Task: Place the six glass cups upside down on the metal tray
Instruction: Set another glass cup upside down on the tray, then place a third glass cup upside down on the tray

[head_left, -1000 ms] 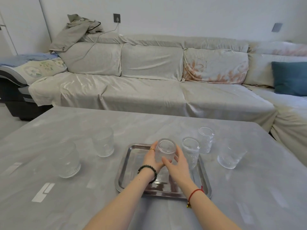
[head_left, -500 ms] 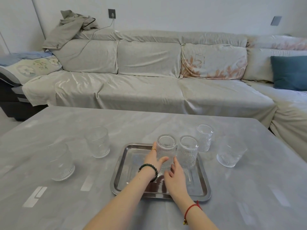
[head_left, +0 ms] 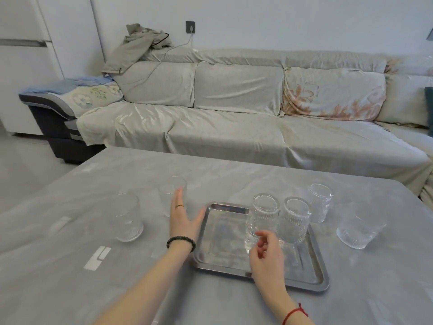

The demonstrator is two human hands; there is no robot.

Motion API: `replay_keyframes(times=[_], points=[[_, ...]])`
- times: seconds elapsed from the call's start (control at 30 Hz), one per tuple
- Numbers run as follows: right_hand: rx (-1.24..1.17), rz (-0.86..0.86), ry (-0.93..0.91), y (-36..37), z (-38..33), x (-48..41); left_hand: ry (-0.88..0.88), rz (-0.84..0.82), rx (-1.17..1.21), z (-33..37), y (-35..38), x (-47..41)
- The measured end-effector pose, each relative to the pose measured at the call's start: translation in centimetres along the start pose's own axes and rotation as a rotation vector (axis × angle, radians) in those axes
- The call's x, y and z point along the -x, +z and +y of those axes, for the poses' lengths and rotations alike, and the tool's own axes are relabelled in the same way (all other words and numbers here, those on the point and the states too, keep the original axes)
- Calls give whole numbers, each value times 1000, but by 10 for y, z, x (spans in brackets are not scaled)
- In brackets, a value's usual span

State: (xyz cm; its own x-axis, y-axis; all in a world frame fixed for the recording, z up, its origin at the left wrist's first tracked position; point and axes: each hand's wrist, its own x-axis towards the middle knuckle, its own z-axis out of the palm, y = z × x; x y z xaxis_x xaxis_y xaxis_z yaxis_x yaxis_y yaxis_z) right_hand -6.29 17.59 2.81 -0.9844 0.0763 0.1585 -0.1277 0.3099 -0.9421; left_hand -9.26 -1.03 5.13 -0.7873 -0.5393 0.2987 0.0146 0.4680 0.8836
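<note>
A metal tray (head_left: 220, 261) lies on the grey table. Two ribbed glass cups stand upside down on it side by side: one (head_left: 262, 216) at the middle and one (head_left: 295, 219) to its right. My left hand (head_left: 184, 218) is open, left of the tray, its fingers stretched toward an upright cup (head_left: 171, 191) partly hidden behind them. Another upright cup (head_left: 127, 218) stands farther left. My right hand (head_left: 266, 256) hovers over the tray's near side with loosely curled fingers, holding nothing. Right of the tray stand two more cups, one (head_left: 320, 206) near the tray and one (head_left: 358, 227) farther right.
A long covered sofa (head_left: 234, 127) runs behind the table's far edge. A jacket (head_left: 138, 45) and a charging cable lie on its backrest. White tape marks (head_left: 97, 258) are stuck on the table (head_left: 70, 289) at the near left.
Both hands have let go of the middle cup, which now stands upside down on the tray. My left hand has moved left toward an upright cup; my right hand has drawn back.
</note>
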Motion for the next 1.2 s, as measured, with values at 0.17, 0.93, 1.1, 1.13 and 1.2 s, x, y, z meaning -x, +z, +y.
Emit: replay_keyframes(times=[0.17,0.93,1.1,1.13,1.2], points=[[-57,-87,-71,22,-12,15,-128,-2,-135,-17,-32,-61],[-810,-230,384,76,-63,-34,-636,-474,793,19,16,-6],[-402,-42,157,55,-49,-50,-436,-390,412,15,16,-5],[-292,-44,109,53,-47,-52,-382,-370,381,13,16,-5],[-126,-56,58,52,-40,-56,-289,-393,316,9,17,-1]])
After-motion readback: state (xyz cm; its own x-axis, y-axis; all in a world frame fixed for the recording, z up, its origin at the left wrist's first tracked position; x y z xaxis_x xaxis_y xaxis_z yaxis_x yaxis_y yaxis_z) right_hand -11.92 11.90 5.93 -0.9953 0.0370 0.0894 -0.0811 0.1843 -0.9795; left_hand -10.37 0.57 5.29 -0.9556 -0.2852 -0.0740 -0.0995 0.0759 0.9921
